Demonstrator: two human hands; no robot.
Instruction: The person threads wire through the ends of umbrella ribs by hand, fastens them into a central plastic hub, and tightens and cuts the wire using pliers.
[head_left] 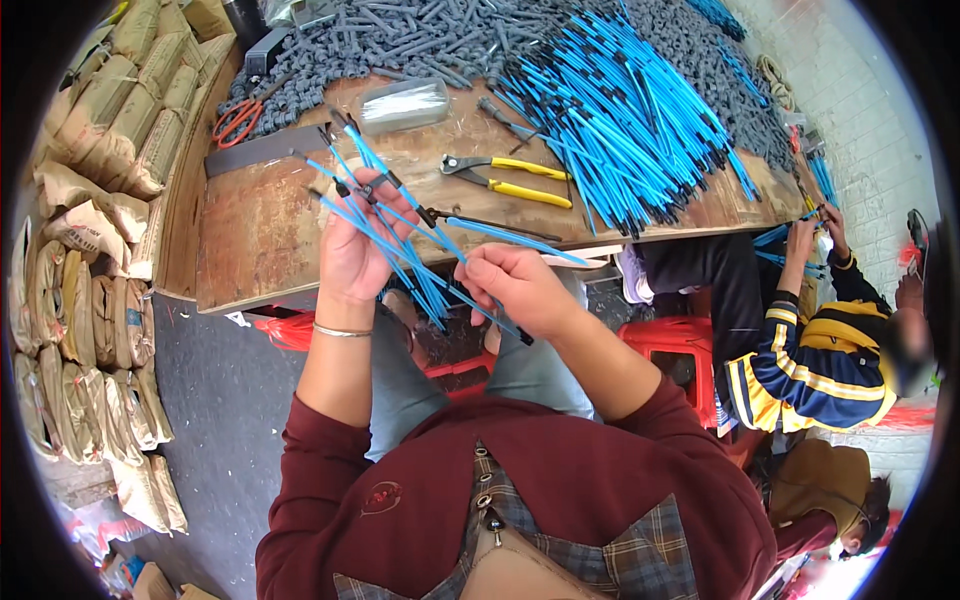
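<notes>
My left hand (350, 258) is closed round a loose bundle of thin blue tubes (428, 298) with black fittings, held above the table's front edge. The tubes fan out on both sides of its fingers. My right hand (518, 288), to the right of the bundle, is closed with thumb against fingers on one blue tube (447, 243) that slants across the others. Beyond the hands, yellow-handled pliers (530, 194) lie with their handles apart. A large heap of similar blue tubes (630, 130) spreads over the right of the wooden table (260, 235).
Grey plastic parts (400, 45) pile along the back. A clear box (372, 128) holds thin white sticks. Red-handled scissors (235, 120) and a dark flat bar (265, 150) lie at left. Brown sacks (100, 330) stack leftward. A co-worker (800, 360) sits at right beside a red stool (665, 335).
</notes>
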